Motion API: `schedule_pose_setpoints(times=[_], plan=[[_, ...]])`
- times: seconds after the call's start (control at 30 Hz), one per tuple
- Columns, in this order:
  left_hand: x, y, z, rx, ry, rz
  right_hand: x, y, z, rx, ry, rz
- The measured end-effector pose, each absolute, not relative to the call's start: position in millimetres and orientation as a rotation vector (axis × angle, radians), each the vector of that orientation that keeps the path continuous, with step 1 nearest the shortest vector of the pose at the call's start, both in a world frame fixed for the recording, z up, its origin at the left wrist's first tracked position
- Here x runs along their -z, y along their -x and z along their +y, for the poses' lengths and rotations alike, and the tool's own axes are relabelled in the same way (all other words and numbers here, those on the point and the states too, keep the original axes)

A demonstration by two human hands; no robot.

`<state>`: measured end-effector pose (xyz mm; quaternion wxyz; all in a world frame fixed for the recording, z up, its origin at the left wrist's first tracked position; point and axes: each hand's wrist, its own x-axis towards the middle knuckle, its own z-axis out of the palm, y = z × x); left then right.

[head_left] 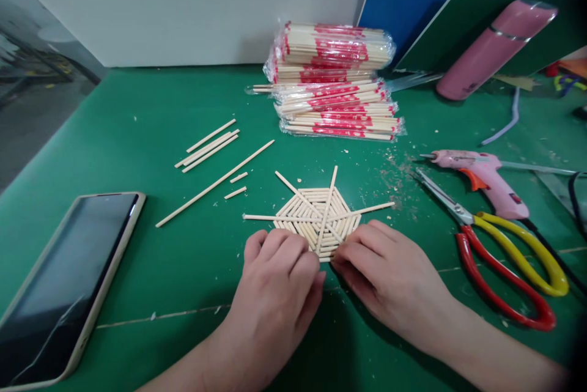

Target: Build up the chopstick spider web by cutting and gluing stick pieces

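Head view: the flat hexagonal web of pale wooden sticks (316, 211) is lying on the green table (183, 282). The left hand (275, 269) and right hand (387, 273), fingers curled, are pressing on its near edge; whether they are gripping it cannot be told. Red-and-yellow scissors (465, 219) are lying nearby, to the right.

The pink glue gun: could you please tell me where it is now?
In the head view, the glue gun lies on the green mat on the person's right, just behind the scissors and in front of the pink bottle.
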<state>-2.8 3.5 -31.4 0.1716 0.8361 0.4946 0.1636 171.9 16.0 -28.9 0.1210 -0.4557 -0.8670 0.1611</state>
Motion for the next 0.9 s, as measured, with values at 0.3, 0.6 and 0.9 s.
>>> schedule_pose_setpoints(times=[0.3, 0.6, 0.9], plan=[[34, 3, 3, -0.479, -2.509, 1.400, 26, -178, 18, -0.500, 1.438, -2.439], [41, -3, 4, -0.594, -2.622, 1.489, 20, -185, 17, -0.575, 1.509, -2.412], [41, -4, 4, -0.534, -2.671, 1.446, 24, -185, 17, -0.555, 1.454, -2.414]])
